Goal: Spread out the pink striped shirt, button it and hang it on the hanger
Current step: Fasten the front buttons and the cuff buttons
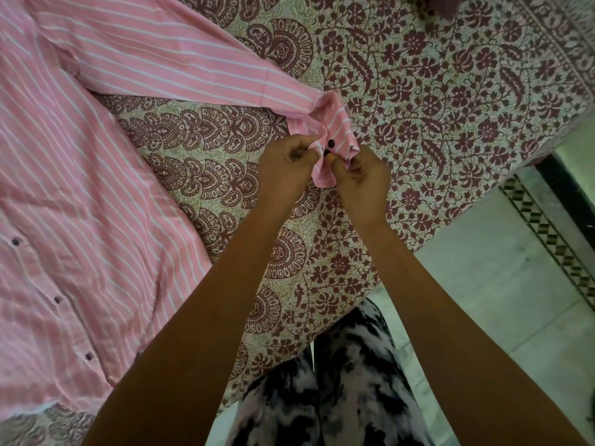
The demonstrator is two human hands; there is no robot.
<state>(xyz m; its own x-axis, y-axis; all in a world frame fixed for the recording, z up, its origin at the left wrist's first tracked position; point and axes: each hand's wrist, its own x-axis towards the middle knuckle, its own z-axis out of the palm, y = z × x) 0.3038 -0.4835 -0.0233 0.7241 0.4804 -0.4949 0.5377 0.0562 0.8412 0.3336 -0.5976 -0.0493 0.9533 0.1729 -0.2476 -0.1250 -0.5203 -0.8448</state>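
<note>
The pink striped shirt (pixel 74 188) lies spread on the patterned bedsheet at the left, its front closed with dark buttons down the placket. One sleeve (pixel 180 66) runs right to its cuff (pixel 335 133), which is bunched and lifted. My left hand (pixel 286 169) pinches the cuff's left edge. My right hand (pixel 360 181) pinches the right edge beside two dark cuff buttons (pixel 330 143). No hanger is in view.
A maroon floral bedsheet (pixel 434 91) covers the bed, whose edge runs diagonally at the lower right. Pale tiled floor (pixel 499 300) with a dark patterned border lies beyond it. My black-and-white patterned trousers (pixel 338 381) show at the bottom.
</note>
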